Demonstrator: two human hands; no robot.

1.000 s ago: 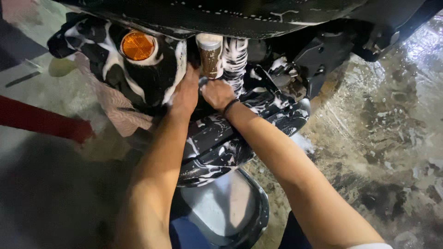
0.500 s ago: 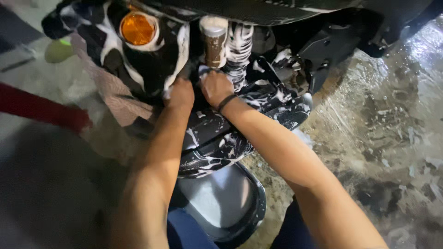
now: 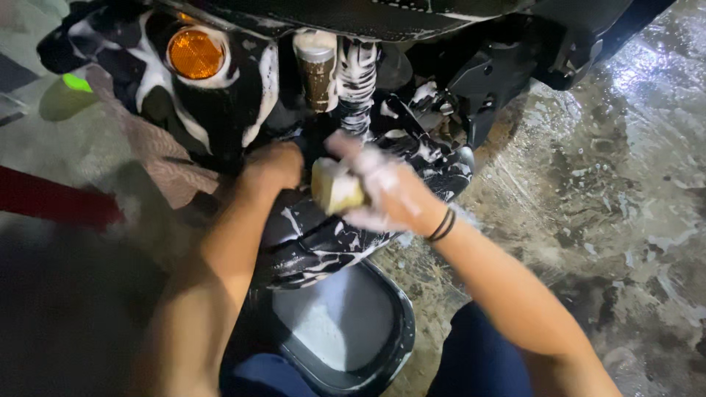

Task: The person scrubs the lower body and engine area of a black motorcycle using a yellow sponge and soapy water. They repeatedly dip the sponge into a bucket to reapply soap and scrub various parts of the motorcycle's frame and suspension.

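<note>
red bar (image 3: 51,202): far left, lying low over the dim floor, well apart from the hands. Can't make out what it is.

pinkish cloth (image 3: 158,158): draped just under the bike's rear on the left, probably parked there to stay within reach.

orange reflector (image 3: 195,53): round, set in the black bodywork up top, suds streaked all around it.

left hand (image 3: 271,167): fingers curled into a loose fist and pushed up against the soapy black panel below the reflector. Looks to me like it's bracing or steadying while the other hand works. Can't tell if there's anything inside the fist, the fingertips are tucked out of sight.

shock absorber (image 3: 358,73): foamy coil spring just above the hands, with a brownish cylinder beside it on its left.

sponge (image 3: 334,187): small yellowish block, right between the two hands, in front of the black fender and apart from the spring.

right hand (image 3: 386,192): covered in lather, fingers wrapped around the sponge and gripping it from the right side, dark bands on the wrist.

basin (image 3: 393,345): dark tub with pale soapy water, sitting on the ground right below the hands, I'd guess so dipping is quick.

wet floor (image 3: 625,184): concrete on the right, shiny with water and foam patches.
</note>
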